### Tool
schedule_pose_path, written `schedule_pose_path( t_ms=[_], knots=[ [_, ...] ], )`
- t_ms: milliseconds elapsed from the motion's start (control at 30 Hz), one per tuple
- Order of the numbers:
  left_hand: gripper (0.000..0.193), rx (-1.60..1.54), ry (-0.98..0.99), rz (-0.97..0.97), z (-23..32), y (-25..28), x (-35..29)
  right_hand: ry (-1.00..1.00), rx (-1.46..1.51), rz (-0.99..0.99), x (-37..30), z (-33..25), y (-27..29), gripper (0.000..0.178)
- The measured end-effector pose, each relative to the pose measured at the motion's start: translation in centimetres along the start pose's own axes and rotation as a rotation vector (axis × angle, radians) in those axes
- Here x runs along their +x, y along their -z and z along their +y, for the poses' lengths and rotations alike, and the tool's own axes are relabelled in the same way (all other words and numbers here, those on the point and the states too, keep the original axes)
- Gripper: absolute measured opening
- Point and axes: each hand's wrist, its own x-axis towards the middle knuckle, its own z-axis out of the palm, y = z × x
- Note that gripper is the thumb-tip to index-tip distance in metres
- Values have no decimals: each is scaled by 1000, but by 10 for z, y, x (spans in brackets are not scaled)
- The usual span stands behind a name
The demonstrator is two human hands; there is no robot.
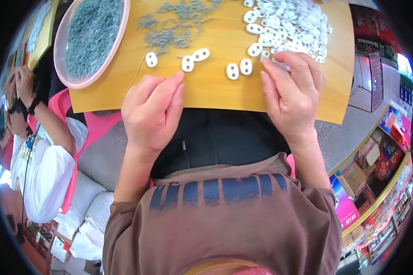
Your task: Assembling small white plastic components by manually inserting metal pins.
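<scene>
Over the table's near edge, my left hand [153, 110] is closed, thumb and fingers pressed together; anything inside is hidden. Just beyond its fingertips lie a white oval plastic piece [187, 63] with two holes and a tilted second piece [201, 55]. My right hand [296, 87] reaches to the near side of a heap of similar white pieces [284, 27]. Its thumb and index fingertip are apart, with the other fingers bent over the heap's edge. Two loose white pieces [232, 71] lie between my hands, and another white piece [151, 59] lies farther left.
Small grey metal pieces [176, 25], like springs or screws, are scattered on the yellow table [215, 94]. A pink basin [58, 68] full of similar pieces stands left. Another person [46, 169] sits at the left. Boxes [360, 176] stand on shelving at the right.
</scene>
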Motion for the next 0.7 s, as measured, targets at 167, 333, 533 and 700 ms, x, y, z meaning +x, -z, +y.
schedule_pose_path(
  t_ms=[167, 333, 533, 700],
  knots=[
    [17, -15, 6, 30, 1, 0, -3, 66, -70, -18, -4, -3, 3, 22],
    [16, -37, 69, -10, 7, 4, -3, 81, -42, -55, -17, -8, 10, 22],
    [17, -91, 121, 42, 12, 5, -3, 116, 25, -114, -30, -12, 16, 25],
    [15, -64, 121, 87, 6, 14, -6, 211, 86, -102, -35, -5, 13, 27]
  ],
)
